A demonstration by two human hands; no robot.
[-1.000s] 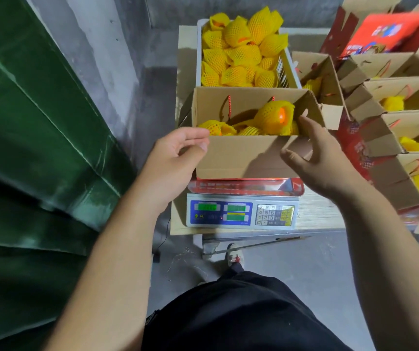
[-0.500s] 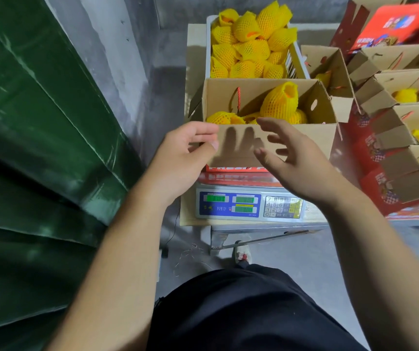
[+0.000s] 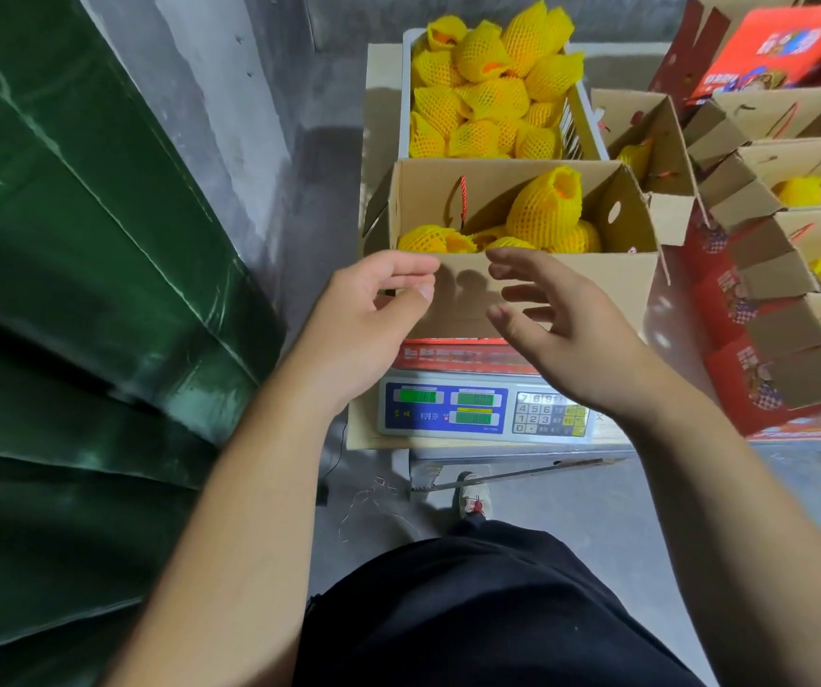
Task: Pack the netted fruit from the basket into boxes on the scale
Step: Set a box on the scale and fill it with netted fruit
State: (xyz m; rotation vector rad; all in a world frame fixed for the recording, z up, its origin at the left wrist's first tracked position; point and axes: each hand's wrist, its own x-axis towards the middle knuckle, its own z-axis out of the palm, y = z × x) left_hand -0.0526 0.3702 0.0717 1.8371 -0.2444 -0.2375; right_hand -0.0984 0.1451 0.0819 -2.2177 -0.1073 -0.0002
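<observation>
A white basket (image 3: 578,122) at the back of the table is heaped with fruit in yellow foam nets (image 3: 488,94). In front of it an open cardboard box (image 3: 612,290) stands on the digital scale (image 3: 483,414). Several netted fruit lie inside the box, and one (image 3: 545,213) stands upright above the others. My left hand (image 3: 374,319) sits at the box's front left corner with its fingers loosely curled and nothing in it. My right hand (image 3: 562,329) hovers before the front flap, fingers spread and empty.
Several more open boxes (image 3: 785,309) holding netted fruit line the right side, with a red printed lid (image 3: 765,47) behind them. A green tarp (image 3: 76,290) fills the left. Grey floor and my shoe (image 3: 473,498) lie below the table edge.
My right hand has let go of the box's right front edge and moved left across the front flap, fingers spreading. The left hand has stayed at the left corner.
</observation>
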